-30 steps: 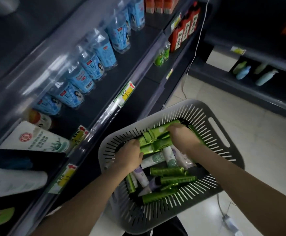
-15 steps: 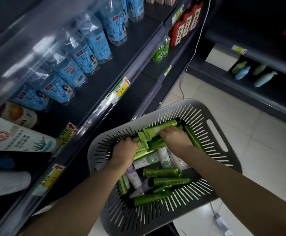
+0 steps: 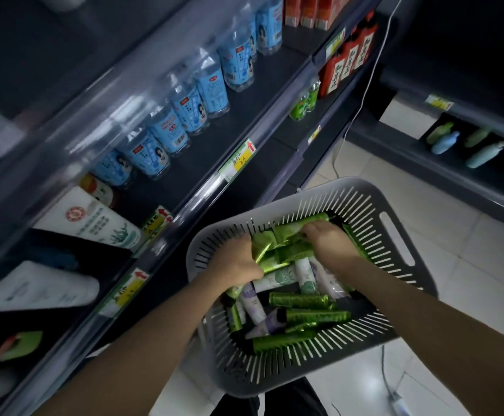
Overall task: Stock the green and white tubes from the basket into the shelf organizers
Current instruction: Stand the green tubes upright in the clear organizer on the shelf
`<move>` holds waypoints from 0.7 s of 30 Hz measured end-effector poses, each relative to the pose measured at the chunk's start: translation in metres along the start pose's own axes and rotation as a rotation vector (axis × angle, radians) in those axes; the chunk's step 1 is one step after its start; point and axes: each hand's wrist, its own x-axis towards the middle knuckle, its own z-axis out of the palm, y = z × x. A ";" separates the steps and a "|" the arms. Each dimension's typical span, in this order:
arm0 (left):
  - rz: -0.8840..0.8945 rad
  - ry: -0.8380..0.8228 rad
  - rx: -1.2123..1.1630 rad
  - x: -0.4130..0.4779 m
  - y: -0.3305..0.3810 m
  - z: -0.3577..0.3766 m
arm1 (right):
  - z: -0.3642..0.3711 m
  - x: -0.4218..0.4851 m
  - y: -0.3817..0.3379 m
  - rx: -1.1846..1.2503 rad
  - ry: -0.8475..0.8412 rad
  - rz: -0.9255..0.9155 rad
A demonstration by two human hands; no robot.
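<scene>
On my far left the shelf unit [image 3: 202, 187] runs up and away, and on its lower level I count two large white tubes lying down, one with a red round emblem [image 3: 91, 219] and a plainer one [image 3: 39, 291] nearer me. Above them stands a row of clear bottles with blue labels [image 3: 184, 112]; I make out about seven, though the farthest ones overlap and the near ones blur. Four yellow price tags [image 3: 240, 159] sit along the shelf edges on this side.

Moving right, my left hand [image 3: 234, 262] is down inside the grey slotted basket [image 3: 395, 235], fingers curled closed around the crimped ends of a bundle of green tubes [image 3: 270, 250]. My right hand [image 3: 324, 240] grips the other side of the same bundle, also closed on it. How many tubes the bundle holds I cannot tell; they overlap too much. Below my hands, loose in the basket, I count roughly five green tubes [image 3: 300, 300] and about five white or lilac tubes [image 3: 276, 279], all lying flat and touching one another.

Further right, four red bottles with white labels [image 3: 348, 60] stand on an upper shelf, and on the far right shelf lie four pale green and blue bottles [image 3: 444, 142].
</scene>
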 end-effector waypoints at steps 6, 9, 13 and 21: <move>-0.013 -0.096 -0.541 -0.033 0.002 -0.019 | -0.048 -0.012 -0.023 0.678 0.304 0.456; -0.021 -0.064 -0.629 -0.048 0.005 -0.031 | -0.076 -0.017 -0.044 0.774 0.384 0.477; 0.052 0.060 -0.659 -0.075 0.011 -0.057 | -0.113 -0.021 -0.074 0.856 0.466 0.444; 0.361 0.387 -0.733 -0.158 0.019 -0.138 | -0.220 -0.026 -0.158 0.934 0.632 0.193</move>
